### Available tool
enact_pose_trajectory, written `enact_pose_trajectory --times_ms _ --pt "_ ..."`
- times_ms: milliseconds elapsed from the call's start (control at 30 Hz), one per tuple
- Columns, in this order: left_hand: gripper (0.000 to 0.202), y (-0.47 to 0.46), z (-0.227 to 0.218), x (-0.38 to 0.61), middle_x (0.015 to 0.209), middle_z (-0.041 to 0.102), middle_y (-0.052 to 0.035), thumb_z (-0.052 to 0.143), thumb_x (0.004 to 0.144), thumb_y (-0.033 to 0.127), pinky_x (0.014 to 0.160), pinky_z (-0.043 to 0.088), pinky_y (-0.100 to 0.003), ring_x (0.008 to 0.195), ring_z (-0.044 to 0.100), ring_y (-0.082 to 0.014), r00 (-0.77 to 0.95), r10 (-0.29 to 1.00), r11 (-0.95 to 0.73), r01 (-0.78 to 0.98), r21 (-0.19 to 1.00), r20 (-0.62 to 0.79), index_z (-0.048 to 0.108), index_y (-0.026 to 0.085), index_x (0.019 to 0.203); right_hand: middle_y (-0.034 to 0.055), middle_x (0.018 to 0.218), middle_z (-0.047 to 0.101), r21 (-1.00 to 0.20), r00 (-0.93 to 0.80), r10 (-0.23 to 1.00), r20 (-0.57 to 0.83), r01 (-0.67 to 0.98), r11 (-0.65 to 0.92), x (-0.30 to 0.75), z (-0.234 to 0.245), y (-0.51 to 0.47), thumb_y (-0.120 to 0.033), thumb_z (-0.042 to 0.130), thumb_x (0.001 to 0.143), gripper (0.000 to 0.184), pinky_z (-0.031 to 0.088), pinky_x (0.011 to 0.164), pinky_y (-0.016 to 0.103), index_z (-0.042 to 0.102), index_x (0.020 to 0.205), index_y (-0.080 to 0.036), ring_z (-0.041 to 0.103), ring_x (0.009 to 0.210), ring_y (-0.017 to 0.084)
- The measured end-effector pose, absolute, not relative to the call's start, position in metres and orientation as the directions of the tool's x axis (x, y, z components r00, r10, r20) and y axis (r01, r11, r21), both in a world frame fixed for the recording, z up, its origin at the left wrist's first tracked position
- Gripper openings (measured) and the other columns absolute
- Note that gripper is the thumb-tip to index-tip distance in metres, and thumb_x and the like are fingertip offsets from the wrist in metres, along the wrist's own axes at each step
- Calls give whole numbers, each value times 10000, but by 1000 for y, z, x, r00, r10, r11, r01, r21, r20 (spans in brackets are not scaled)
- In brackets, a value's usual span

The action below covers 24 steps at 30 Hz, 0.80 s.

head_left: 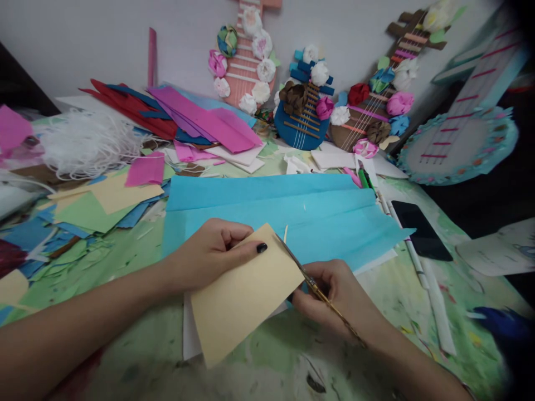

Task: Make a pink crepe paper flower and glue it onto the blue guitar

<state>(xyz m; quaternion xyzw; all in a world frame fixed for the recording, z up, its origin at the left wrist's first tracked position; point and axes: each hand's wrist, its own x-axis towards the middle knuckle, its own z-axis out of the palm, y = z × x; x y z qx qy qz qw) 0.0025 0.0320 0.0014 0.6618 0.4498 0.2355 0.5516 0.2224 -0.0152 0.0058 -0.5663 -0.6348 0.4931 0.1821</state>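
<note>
My left hand [217, 248] pinches the top edge of a cream sheet of paper [242, 295], thumb on top with a dark nail. My right hand [334, 292] is closed on thin gold scissors [311, 281], whose blades run along the sheet's right edge. A narrow cream sliver [286, 234] sticks up at the blade tips. A large light-blue tissue sheet [292, 214] lies just behind both hands. A white sheet [190, 334] lies under the cream one.
A black phone [422, 229] and pens [412, 250] lie to the right. Paper guitars with paper flowers [309, 106] lean on the wall. Pink, red and blue sheets [200, 120], white shredded strands [87, 142] and paper scraps [62, 234] cover the left side.
</note>
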Motion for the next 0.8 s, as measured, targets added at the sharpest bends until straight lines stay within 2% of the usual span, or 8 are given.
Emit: enact_pose_trajectory --times_ms 200,667,800 --pt "418 32 1 4 505 403 37 522 840 500 375 262 -152 441 372 -65 487 859 -29 357 934 -159 525 153 606 -46 532 231 -807 -262 912 -317 580 -113 222 5 -14 -331 531 666 269 156 444 231 377 499 -186 205 517 69" --pt "391 30 -1 7 515 419 38 507 846 483 375 270 -153 442 385 -68 518 832 5 350 937 -198 568 144 659 -53 523 262 -838 -283 889 -361 517 -175 221 6 -16 -299 533 622 193 148 444 229 420 523 -178 213 515 64" --pt "398 30 -2 8 514 416 39 503 851 476 374 259 -149 439 372 -61 535 824 -2 335 942 -188 550 145 634 -55 525 273 -816 -269 877 -398 541 -205 224 0 -16 -285 550 606 169 148 437 225 448 537 -170 215 511 62"
